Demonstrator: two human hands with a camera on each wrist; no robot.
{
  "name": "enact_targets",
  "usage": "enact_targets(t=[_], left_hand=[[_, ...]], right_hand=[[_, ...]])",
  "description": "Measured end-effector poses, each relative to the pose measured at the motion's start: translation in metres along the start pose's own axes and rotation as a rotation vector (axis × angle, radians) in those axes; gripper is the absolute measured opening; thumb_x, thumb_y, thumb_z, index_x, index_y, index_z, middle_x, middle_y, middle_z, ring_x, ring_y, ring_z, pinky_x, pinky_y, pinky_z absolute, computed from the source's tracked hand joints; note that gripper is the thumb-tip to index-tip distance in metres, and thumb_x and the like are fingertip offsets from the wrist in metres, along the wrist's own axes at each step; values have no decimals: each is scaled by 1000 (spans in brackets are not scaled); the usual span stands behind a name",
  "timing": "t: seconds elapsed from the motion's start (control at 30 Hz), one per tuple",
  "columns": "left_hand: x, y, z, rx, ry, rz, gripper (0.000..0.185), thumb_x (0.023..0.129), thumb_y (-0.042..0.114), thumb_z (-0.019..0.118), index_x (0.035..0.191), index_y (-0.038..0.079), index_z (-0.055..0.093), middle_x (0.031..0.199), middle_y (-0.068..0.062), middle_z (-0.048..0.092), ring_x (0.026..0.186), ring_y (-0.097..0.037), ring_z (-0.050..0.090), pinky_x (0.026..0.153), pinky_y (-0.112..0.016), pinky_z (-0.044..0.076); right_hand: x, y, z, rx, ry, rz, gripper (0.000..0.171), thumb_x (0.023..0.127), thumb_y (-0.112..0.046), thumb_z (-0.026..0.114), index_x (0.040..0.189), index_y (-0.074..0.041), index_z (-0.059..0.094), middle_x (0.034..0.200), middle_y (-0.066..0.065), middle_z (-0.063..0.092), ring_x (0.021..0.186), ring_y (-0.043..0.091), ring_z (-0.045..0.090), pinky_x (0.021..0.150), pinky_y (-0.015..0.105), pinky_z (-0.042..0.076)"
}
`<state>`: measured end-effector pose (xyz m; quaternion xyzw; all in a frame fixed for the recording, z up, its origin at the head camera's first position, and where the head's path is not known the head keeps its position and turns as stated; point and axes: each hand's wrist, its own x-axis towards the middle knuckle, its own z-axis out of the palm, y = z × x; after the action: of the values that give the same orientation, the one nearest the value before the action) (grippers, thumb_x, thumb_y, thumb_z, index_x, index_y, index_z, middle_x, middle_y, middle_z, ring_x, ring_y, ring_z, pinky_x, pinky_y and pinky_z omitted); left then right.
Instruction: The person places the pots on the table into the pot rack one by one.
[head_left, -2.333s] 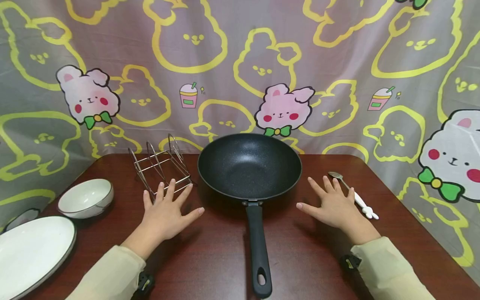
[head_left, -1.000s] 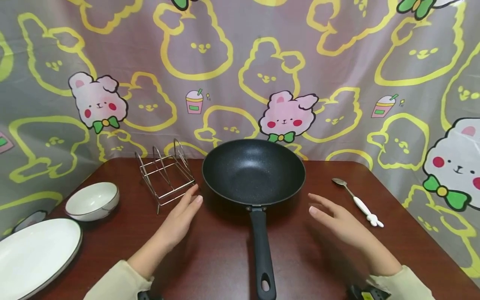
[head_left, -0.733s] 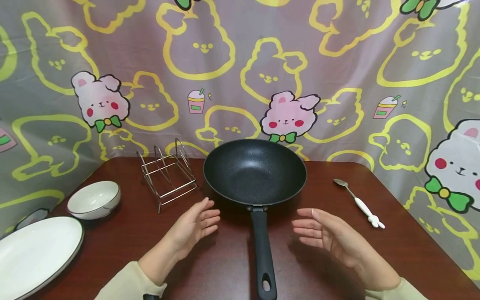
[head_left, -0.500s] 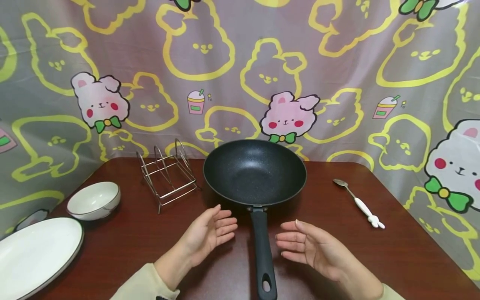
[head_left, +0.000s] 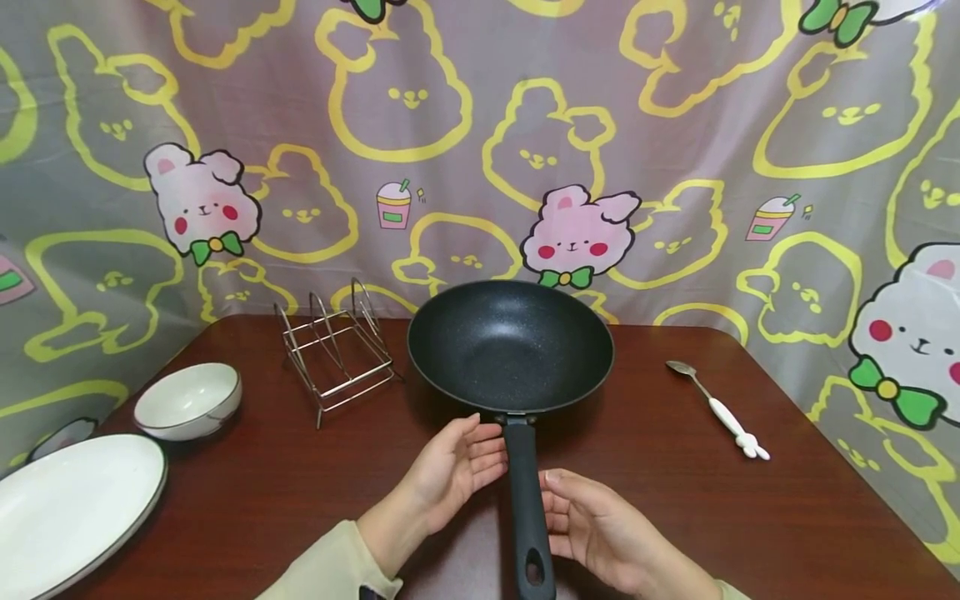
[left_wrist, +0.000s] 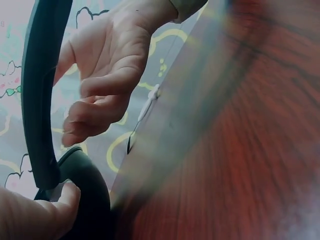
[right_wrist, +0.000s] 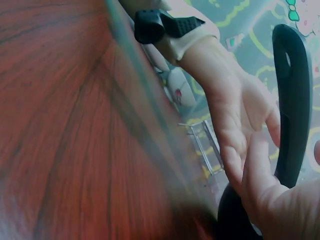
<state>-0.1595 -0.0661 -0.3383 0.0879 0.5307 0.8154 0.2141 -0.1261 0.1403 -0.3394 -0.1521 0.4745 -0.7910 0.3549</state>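
Note:
A black frying pan (head_left: 510,350) with a long black handle (head_left: 528,508) stands mid-table, its handle pointing toward me. My left hand (head_left: 446,479) is just left of the upper handle, palm facing in, fingers loosely extended with their tips right at its side. Lower down on the other side is my right hand (head_left: 600,525), its fingertips at the handle's right edge and partly hidden by it. Neither hand's fingers wrap the handle. The left wrist view shows the left thumb (left_wrist: 60,210) close to the handle's pan end; the right wrist view shows both hands about the handle (right_wrist: 292,110).
A wire rack (head_left: 337,350) stands left of the pan. Farther left are a white bowl (head_left: 187,400) and a large white plate (head_left: 75,508). A spoon (head_left: 723,412) with a white rabbit-shaped handle end lies at right. A patterned curtain (head_left: 465,150) hangs behind the table (head_left: 675,467).
From spread, palms down beside the pan, both hands have turned palms inward, moved nearer me and closed in on the handle from either side. The pan has stayed put.

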Motion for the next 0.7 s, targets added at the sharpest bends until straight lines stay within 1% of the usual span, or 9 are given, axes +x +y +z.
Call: enact_targets(t=[0.17,0.27,0.33,0.43,0.53,0.6,0.7], left_hand=[[8,-5,6,7,34,13,61,97,32,29,135,-16,21,139,-34,27,124,-35,39,109,-47,26],[13,-6,9,-3,56,24,57,96,30,31,131,-14,24,133,-30,34,117,-29,45,106,-44,31],[16,-6,11,-24,67,32,47,96,28,32,124,-10,30,123,-23,41,108,-23,48,101,-38,36],[19,-5,14,-53,76,43,26,95,24,36,105,0,43,104,-10,50,93,-15,52,89,-29,43],[21,-5,17,-64,70,60,17,94,20,39,94,6,49,88,-2,55,82,-12,54,80,-24,45],[22,-6,18,-51,74,74,19,94,18,41,95,3,52,83,-1,58,79,-11,57,77,-24,46],[22,-7,19,-34,94,82,25,93,17,44,104,-5,52,81,-1,61,77,-10,59,75,-22,47]], right_hand=[[4,2,6,1,20,-13,19,99,-20,37,104,-15,54,95,-2,65,92,10,61,83,29,49],[6,2,10,-3,51,-25,18,98,-19,39,103,-14,56,95,0,67,93,12,63,82,29,50],[8,3,13,5,72,-24,17,97,-19,41,104,-13,56,95,1,67,93,13,64,82,28,51],[11,3,17,24,91,-15,17,97,-19,44,106,-10,56,93,2,67,90,13,65,81,28,51],[12,3,20,36,98,-12,18,96,-18,45,107,-8,55,91,3,66,87,12,64,82,27,52],[13,3,21,35,106,-16,18,95,-17,46,107,-7,56,90,3,66,86,12,64,82,27,52],[13,3,23,33,122,-16,18,94,-17,48,106,-6,56,88,3,66,84,12,64,82,27,52]])
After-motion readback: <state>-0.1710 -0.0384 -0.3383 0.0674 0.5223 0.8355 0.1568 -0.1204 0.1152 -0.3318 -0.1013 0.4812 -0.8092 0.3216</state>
